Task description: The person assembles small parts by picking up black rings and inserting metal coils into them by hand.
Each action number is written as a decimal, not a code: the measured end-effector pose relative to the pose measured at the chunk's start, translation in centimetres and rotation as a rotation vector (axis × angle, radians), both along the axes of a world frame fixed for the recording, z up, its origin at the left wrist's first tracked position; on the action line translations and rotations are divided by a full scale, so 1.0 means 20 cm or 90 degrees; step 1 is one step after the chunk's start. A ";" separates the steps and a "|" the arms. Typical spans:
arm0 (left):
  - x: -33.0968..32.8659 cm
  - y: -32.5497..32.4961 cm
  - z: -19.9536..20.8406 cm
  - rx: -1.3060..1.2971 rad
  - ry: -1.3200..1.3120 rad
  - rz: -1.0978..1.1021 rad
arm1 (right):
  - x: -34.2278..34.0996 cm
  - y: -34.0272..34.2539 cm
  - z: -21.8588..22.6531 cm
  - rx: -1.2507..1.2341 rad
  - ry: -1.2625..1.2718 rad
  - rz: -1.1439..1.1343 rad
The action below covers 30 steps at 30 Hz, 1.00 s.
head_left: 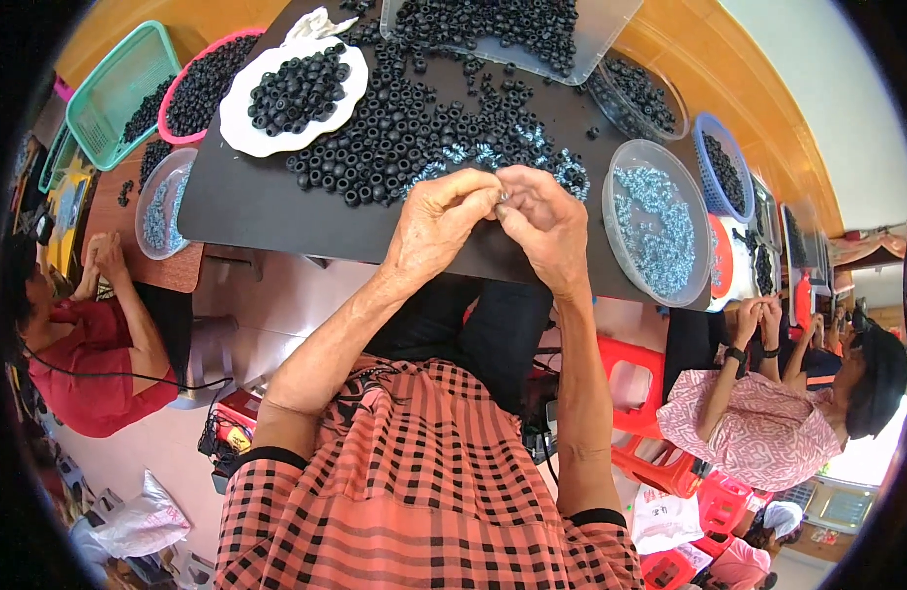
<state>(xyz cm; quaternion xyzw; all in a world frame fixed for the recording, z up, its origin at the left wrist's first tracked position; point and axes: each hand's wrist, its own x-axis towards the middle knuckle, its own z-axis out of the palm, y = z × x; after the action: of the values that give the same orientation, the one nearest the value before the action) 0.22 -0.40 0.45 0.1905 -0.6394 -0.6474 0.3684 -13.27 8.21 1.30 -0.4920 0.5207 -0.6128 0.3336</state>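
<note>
Over the near edge of the black table [276, 208], my left hand [436, 218] and my right hand [550, 224] meet fingertip to fingertip. Both are closed in a pinch. A small shiny bluish piece [503, 196] glints between them, mostly hidden by the fingers. Just beyond lie many black ring-like parts [360, 147] with holes through them. Small blue metallic pieces [574, 172] form a loose band beside the knuckles, too small to name for certain. To the right of my right hand, a clear plastic bowl [608, 211] holds more blue pieces.
A white scalloped plate [239, 136] and a clear tray [596, 59] hold black parts. At right stand a clear round container [682, 123] and a blue basket [702, 123]. Pink [168, 130] and green [90, 138] baskets are at left. Co-workers sit on both sides; red stools [660, 462] stand at right.
</note>
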 end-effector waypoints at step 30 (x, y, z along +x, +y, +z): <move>0.19 0.05 0.15 -0.125 -0.077 0.094 | 0.01 0.00 -0.03 -0.003 0.039 -0.251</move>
<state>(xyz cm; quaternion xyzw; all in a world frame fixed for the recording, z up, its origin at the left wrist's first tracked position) 3.94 0.67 3.54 0.2383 -0.7051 -0.5403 0.3926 -13.04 8.25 0.64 -0.3996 0.6158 -0.6520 0.1899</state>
